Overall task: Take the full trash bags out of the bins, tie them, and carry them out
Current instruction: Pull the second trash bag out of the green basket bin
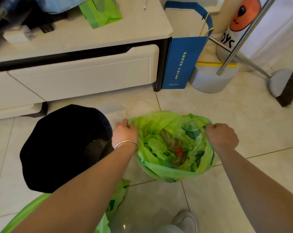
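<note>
Tiled floor by a white TV cabinet, and the green trash bag sat there right beside the emptied black bin. My left hand and right hand each pinched the rim on opposite sides, so the mouth stretched wide between them, both equally near. Couldn't make out much of the contents, and the 2nd green bag was mostly behind my arm.

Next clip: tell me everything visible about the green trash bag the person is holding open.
The green trash bag is thin, translucent plastic with darker green printing. It sits on the tiled floor just right of the black bin, its mouth pulled wide. The left hand and right hand each grip opposite sides of the rim. Inside lie crumpled green plastic, clear wrappers and something red. It is untied.
</note>
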